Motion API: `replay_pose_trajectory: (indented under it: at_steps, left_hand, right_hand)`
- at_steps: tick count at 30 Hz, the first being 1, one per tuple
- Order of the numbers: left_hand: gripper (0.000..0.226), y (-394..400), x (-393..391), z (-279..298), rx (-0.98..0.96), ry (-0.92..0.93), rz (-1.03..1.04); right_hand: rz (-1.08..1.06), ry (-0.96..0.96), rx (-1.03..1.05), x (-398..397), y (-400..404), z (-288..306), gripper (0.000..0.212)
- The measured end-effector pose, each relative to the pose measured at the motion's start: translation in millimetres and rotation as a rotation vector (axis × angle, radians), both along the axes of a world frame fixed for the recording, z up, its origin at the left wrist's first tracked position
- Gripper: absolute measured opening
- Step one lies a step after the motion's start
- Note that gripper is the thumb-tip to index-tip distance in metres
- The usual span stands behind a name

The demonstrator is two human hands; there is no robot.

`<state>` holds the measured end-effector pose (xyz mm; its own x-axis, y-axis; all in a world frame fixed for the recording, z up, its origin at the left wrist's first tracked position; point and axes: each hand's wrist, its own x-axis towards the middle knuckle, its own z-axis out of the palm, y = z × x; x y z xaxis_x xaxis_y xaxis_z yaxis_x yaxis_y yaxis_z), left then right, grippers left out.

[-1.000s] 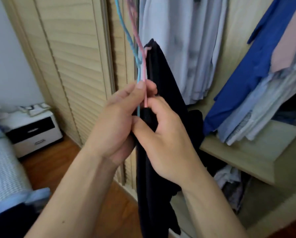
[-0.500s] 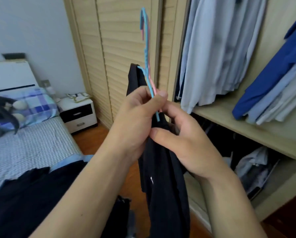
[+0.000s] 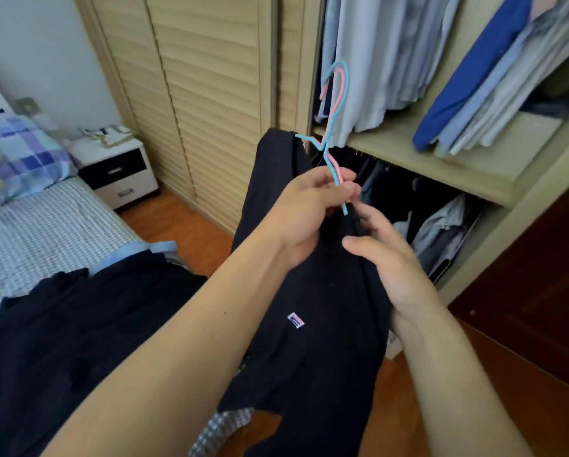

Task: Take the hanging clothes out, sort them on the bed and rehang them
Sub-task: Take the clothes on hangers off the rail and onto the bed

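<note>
A black garment (image 3: 313,291) with a small label hangs in front of me on a blue hanger (image 3: 330,127) and a pink hanger (image 3: 342,90) held together. My left hand (image 3: 304,212) grips the two hangers' arms just below their necks. My right hand (image 3: 382,255) pinches the garment's dark edge beside the end of the blue hanger. The hooks are free, off the wardrobe rail. More dark clothes (image 3: 72,324) lie heaped on the bed (image 3: 39,232) at the left.
The open wardrobe holds pale shirts (image 3: 369,61) and a blue shirt (image 3: 468,74) above a shelf (image 3: 441,166), with more clothes below. A louvred door (image 3: 210,94) stands at centre. A bedside table (image 3: 118,173) is by the bed. The floor is wood.
The view has swung down and left toward the bed. Both hands and the garment on its hangers have come away from the wardrobe, and the hooks now tilt to the right.
</note>
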<state>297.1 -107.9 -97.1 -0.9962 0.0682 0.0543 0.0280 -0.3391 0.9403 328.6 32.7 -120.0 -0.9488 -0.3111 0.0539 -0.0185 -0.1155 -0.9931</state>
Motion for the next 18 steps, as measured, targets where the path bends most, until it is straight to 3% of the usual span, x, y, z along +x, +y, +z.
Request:
replay_pose_trajectory:
  at_steps: [4, 8, 11, 18]
  left_hand:
    - [0.011, 3, -18, 36, -0.065, 0.061, 0.1]
    - [0.012, -30, -13, 57, 0.012, 0.061, 0.239]
    - [0.014, -68, 7, 64, 0.039, 0.057, 0.327]
    - [0.015, -220, 109, 61, 0.114, 0.09, 0.47]
  right_hand:
    - [-0.059, 0.044, -0.226, -18, 21, 15, 0.047]
    - [0.234, 0.195, -0.124, -25, 8, 29, 0.056]
    - [0.313, 0.23, -0.06, -28, -28, 33, 0.067]
    - [0.56, 0.242, -0.005, -3, -167, 10, 0.061]
